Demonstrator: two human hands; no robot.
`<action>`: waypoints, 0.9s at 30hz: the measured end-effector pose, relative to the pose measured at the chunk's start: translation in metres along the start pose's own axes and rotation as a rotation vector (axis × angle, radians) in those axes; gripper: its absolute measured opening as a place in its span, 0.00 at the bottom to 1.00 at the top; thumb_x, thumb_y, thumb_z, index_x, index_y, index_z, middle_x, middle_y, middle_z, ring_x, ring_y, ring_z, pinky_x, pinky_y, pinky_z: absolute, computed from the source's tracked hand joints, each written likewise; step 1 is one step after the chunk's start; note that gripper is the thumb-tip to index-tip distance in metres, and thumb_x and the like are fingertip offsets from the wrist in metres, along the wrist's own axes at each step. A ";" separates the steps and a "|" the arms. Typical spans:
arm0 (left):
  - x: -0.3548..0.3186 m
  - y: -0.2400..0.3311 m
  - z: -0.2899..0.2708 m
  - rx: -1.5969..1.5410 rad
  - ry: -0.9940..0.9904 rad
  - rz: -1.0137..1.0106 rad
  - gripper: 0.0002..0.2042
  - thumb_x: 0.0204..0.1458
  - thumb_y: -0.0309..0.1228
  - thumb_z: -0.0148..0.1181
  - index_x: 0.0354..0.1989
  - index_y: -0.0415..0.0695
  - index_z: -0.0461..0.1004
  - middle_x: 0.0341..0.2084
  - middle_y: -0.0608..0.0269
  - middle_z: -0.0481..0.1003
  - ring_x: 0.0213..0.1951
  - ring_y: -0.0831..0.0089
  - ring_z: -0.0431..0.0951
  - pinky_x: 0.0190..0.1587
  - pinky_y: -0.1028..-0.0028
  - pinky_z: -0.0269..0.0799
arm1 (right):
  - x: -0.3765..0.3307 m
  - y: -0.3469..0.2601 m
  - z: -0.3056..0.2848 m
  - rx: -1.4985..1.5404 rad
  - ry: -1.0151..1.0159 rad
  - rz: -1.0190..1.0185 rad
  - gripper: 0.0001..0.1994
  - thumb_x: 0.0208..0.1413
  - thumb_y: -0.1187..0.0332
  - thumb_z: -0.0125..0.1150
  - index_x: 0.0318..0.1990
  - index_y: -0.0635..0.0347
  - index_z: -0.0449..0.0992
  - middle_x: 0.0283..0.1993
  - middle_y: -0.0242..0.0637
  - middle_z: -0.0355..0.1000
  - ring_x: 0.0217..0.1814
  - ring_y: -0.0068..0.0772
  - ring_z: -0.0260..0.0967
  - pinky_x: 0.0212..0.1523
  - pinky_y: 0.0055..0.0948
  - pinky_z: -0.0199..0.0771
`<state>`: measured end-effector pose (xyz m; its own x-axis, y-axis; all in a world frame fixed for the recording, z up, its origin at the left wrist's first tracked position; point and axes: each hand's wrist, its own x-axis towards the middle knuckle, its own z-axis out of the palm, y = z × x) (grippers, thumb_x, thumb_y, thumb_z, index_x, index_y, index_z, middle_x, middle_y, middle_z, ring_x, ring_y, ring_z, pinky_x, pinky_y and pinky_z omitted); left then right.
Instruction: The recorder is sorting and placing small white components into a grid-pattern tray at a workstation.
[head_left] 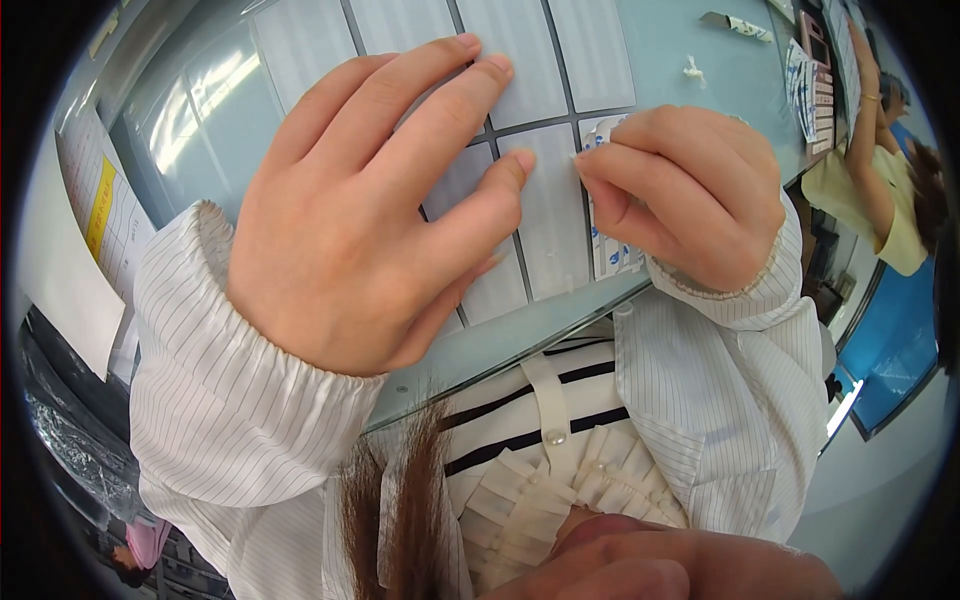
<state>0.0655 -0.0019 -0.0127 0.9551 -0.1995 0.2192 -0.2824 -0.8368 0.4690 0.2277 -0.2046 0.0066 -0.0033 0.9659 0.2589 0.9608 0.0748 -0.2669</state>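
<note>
Pale rectangular panels (555, 215) lie in a grid on the glass-topped table, with dark gaps between them. My left hand (370, 200) is spread over the left side of the grid, its fingertips resting on or just above the panels. At the lower right of the grid is a white film with blue print (612, 255), partly covered by my right hand (690, 195). My right thumb and fingers are pinched at the film's left edge, near its curled top; the exact grip is partly hidden.
A curled printed strip (740, 26) and a crumpled white scrap (693, 69) lie on the glass tabletop (700, 25). More blue-printed strips (800, 90) sit beside a pinkish device at the right. Papers (90, 230) overhang the left side. Another person's arm (865, 130) shows at far right.
</note>
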 end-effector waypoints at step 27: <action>-0.002 -0.001 0.001 0.028 -0.008 0.001 0.29 0.28 0.33 0.71 0.48 0.46 0.80 0.61 0.47 0.71 0.63 0.45 0.71 0.60 0.52 0.70 | -0.007 -0.004 0.004 0.048 0.003 0.080 0.19 0.35 0.79 0.73 0.41 0.65 0.85 0.32 0.37 0.74 0.25 0.30 0.71 0.23 0.25 0.69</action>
<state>0.0637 -0.0014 -0.0147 0.9555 -0.2042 0.2131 -0.2809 -0.8508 0.4441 0.2226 -0.2108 0.0027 0.0737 0.9685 0.2378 0.9437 0.0094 -0.3308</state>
